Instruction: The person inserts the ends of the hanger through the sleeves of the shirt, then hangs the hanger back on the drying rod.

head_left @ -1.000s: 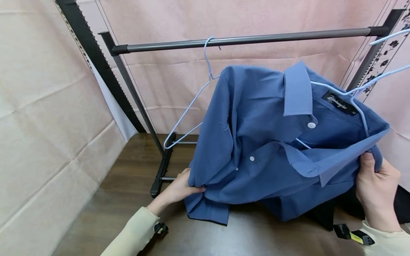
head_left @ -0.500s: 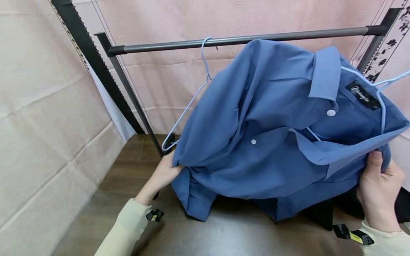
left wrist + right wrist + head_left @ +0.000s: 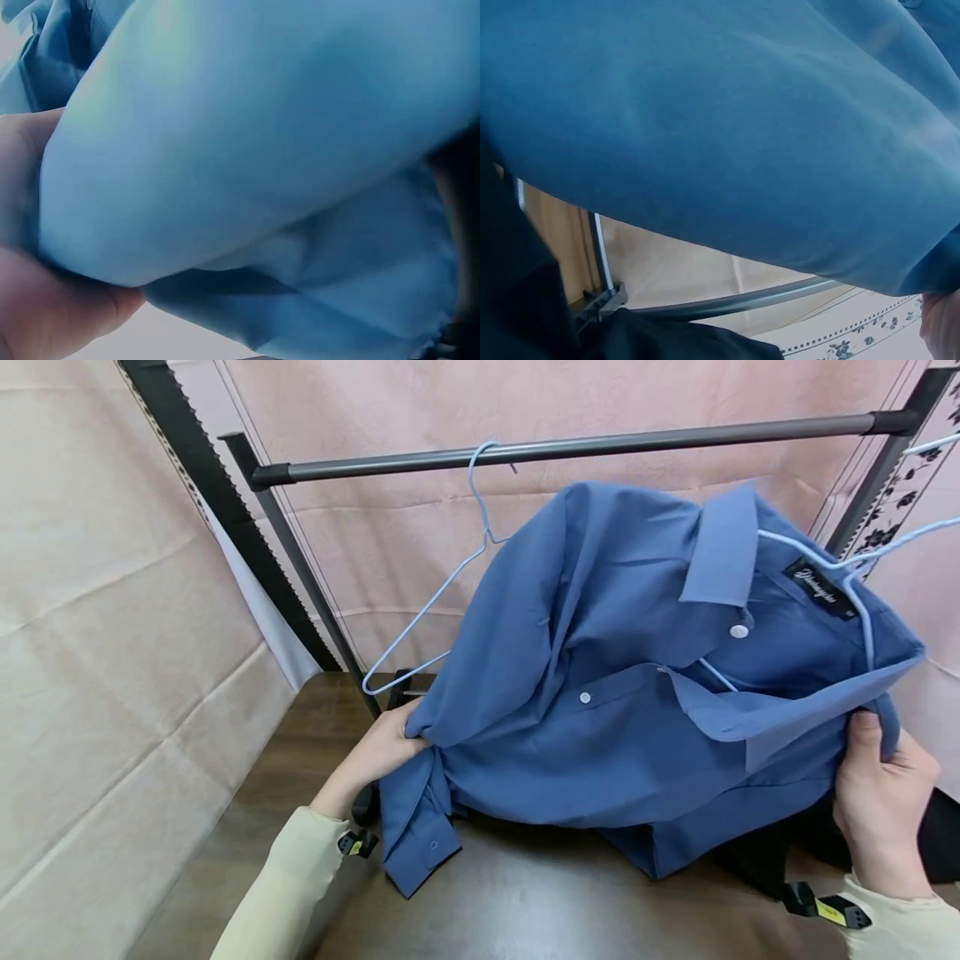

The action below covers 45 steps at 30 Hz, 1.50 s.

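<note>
The blue shirt (image 3: 637, 752) is suspended in front of the garment rack, above the table (image 3: 555, 918), and is supported at two points by hand. On one side, the sleeve fabric is clamped between the thumb and fingers of the left hand (image 3: 382, 747); the fingertips are hidden by a fold in the head view. Below this hold, the buttoned cuff (image 3: 420, 856) is left hanging. On the opposite side, the shirt edge below the neck opening is pinched by the right hand (image 3: 885, 797), with the thumb laid over the cloth.

A light blue hanger (image 3: 847, 562) is inserted through the neck opening, and its upper part is cut off by the frame edge. Inside the neck, a black label (image 3: 823, 589) is exposed. The collar (image 3: 720, 556) is turned outward, and a white button (image 3: 738, 632) is seen beneath it.

A second hanger (image 3: 482, 508) is hooked over the rail (image 3: 675, 441) and is partly covered by the shirt. Black fabric (image 3: 757, 860) is placed on the table beneath the right side of the shirt. A pink cloth (image 3: 637, 393) is hung behind the rack.
</note>
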{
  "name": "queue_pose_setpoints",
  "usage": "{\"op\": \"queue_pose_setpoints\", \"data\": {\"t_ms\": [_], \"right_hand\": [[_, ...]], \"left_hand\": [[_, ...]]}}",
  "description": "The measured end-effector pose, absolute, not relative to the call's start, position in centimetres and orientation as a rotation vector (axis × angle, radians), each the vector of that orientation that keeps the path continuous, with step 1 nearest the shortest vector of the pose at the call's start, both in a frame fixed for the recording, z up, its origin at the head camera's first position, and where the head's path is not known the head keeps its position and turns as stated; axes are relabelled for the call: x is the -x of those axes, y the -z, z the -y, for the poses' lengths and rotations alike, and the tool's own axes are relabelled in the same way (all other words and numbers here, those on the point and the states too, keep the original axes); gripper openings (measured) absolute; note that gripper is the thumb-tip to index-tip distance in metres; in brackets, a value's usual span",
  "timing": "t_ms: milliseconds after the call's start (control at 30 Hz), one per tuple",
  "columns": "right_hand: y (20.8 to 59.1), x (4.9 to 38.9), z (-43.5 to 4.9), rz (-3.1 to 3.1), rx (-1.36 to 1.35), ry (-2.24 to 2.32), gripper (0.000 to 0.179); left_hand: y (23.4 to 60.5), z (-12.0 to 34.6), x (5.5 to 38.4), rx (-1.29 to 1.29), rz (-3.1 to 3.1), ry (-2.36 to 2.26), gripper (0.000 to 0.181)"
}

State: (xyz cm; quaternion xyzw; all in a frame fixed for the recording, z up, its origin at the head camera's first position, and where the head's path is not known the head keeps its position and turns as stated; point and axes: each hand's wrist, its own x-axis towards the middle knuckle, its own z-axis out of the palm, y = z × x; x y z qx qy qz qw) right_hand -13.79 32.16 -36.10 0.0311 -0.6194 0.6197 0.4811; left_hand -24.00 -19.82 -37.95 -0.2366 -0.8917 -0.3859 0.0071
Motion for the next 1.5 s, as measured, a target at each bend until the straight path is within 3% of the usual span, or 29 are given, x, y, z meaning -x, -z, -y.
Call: {"op": "queue_pose_setpoints", "data": {"t_ms": [200,467,800,1133,1500], "right_hand": [[36.0,13.0,-32.6,1.842,0.185,-1.202,0.058],[34.2,13.0,-32.9,1.975,0.28,-0.966,0.056],[31.4,13.7,-33.1,1.965,0.354,-1.142,0.037],[29.1,14.9,-33.8,1.896,0.401,-1.18,0.029],[28.1,15.6,-33.7,1.972,0.436,-1.198,0.022]], "left_hand": [[39.1,19.3,25.3,0.796,2.889,1.168,0.04],[40.3,18.2,27.4,0.89,2.971,1.176,0.058],[39.7,14.9,29.0,0.829,2.923,1.256,0.061],[38.6,10.5,30.9,0.704,2.818,1.362,0.069],[40.5,7.8,33.3,0.667,2.839,1.396,0.061]]}}
